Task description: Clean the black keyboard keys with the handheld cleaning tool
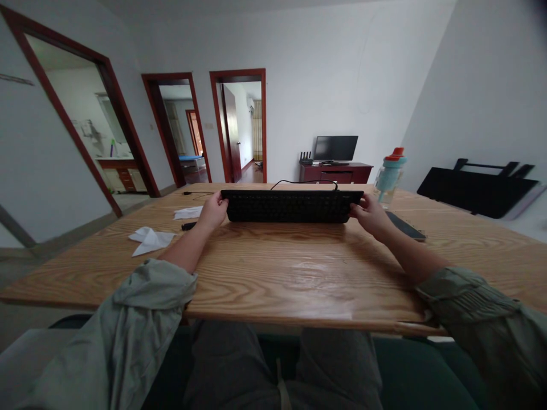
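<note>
A black keyboard [290, 205] lies across the far middle of a wooden table [273, 279], its cable looping off the back edge. My left hand [212, 212] is closed around the keyboard's left end. At the other end my right hand [371, 214] grips the keyboard in the same way. Both forearms stretch out over the table from rolled-up grey-green sleeves.
Two crumpled white tissues [150, 239] and a small dark object [188, 226] lie left of my left hand. A blue bottle with a red cap [389, 176] and a dark flat phone [405, 226] sit at the right. A black folded stand [476, 191] lies far right.
</note>
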The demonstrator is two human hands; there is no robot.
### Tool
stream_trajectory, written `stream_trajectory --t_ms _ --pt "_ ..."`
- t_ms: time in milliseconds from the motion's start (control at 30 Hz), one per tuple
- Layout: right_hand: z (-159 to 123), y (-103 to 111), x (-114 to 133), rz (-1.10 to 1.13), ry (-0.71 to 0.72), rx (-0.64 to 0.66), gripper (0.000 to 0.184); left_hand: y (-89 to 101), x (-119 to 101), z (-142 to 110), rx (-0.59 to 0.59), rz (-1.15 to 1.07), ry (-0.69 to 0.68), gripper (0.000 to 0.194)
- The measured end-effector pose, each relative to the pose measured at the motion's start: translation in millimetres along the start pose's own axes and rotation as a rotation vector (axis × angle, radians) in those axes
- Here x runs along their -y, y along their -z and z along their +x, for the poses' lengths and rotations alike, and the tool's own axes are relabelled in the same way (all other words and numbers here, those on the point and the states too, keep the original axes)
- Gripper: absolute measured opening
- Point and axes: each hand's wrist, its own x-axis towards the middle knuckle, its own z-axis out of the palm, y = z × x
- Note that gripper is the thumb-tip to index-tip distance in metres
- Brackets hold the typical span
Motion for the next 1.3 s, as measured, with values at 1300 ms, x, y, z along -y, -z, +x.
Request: stream_trajectory --t_ms 1300 --pt "-10.4 -4.5 -10.6 0.157 -0.117 0.023 0.030 -0.3 6.7 -16.2 0.178 -0.010 -0.083 0.064"
